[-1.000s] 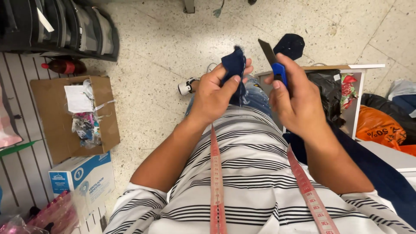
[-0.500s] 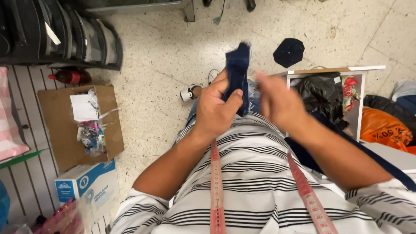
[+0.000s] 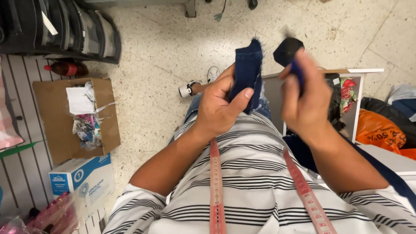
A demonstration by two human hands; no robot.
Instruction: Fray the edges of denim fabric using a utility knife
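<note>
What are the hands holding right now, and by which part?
The left hand pinches a dark blue fabric strip near its lower end. The right hand grips a small blue-handled tool, blurred, by the handle.

denim strip (image 3: 248, 73): dark blue woven cloth, matt, frayed threads along its top edge.
shirt (image 3: 242, 182): soft striped knit, matt.
tape measure (image 3: 215, 186): pink flexible strip, faintly glossy.
floor (image 3: 156, 47): speckled terrazzo, smooth, dull sheen.
box (image 3: 58, 125): plain brown cardboard, matt, with crinkled clear plastic wrap inside.
carton (image 3: 89, 180): printed white and blue card, smooth.
bag (image 3: 379, 132): orange plastic film, shiny and creased.
drawers (image 3: 65, 26): dark plastic, semi-gloss.
</note>
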